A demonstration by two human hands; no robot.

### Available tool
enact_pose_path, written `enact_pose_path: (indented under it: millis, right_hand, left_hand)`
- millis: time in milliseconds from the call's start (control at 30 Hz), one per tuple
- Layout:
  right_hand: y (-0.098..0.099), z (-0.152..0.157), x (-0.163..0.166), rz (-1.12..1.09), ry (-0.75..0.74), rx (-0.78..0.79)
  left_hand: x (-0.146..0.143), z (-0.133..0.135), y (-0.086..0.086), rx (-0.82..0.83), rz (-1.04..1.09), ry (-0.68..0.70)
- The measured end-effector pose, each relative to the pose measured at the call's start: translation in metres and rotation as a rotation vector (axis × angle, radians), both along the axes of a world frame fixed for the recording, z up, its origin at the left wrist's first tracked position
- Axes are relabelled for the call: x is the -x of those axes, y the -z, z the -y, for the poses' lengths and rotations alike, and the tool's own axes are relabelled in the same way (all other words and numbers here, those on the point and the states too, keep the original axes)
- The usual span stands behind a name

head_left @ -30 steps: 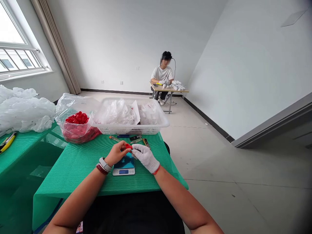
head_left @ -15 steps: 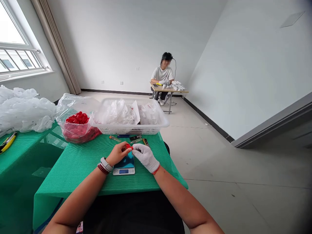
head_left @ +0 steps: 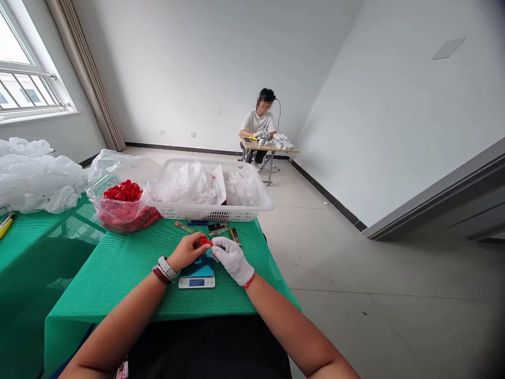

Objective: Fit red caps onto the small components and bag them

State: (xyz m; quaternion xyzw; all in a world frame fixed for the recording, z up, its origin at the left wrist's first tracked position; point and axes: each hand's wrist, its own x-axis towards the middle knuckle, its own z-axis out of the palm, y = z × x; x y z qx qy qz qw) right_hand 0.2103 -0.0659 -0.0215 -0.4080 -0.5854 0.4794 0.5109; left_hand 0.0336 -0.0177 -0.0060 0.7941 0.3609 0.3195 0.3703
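Note:
My bare left hand (head_left: 186,250) and my white-gloved right hand (head_left: 230,257) meet above a small digital scale (head_left: 197,276) on the green table (head_left: 130,273). Both pinch one small red cap (head_left: 205,241) between their fingertips. A clear bag of red caps (head_left: 120,200) stands open at the back left of the table. Behind the hands sits a white plastic basket (head_left: 213,210) holding clear plastic bags.
Several small tools and a pen (head_left: 221,229) lie between the basket and the scale. A heap of clear plastic bags (head_left: 35,179) covers a second green table on the left. Another person (head_left: 258,123) sits at a far desk. Bare floor lies to the right.
The view has swung slightly left and down. My hands stay together on the red cap over the scale, with only small finger shifts.

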Motion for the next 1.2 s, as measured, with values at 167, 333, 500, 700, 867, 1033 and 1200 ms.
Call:
enact_pose_path:
  millis: [167,333,500,700,867,1033,1200]
  right_hand:
    - [-0.007,0.001,-0.003,0.132,0.008,-0.092]
    - [-0.008,0.0,-0.007,0.195,-0.005,-0.119]
    - [-0.005,-0.001,-0.004,0.124,0.029,-0.079]
    - [-0.006,0.001,0.002,-0.09,-0.016,0.111]
    - [-0.012,0.005,0.0,0.039,0.014,-0.031]
    - [-0.021,0.01,0.0,0.349,0.112,-0.322]
    - [-0.017,0.01,0.001,0.276,0.128,-0.269]
  left_hand:
    - [0.001,0.0,0.002,0.007,0.016,0.001]
    - [0.001,-0.001,0.001,-0.002,0.006,0.002]
    - [-0.001,0.001,-0.001,0.036,0.089,-0.039]
    - [-0.002,0.004,-0.005,0.036,0.2,-0.035]
    - [-0.004,0.005,-0.004,0.124,0.161,-0.049]
    - [-0.005,0.007,-0.003,0.095,0.111,-0.071]
    - [-0.003,0.006,-0.003,0.038,0.11,-0.02]
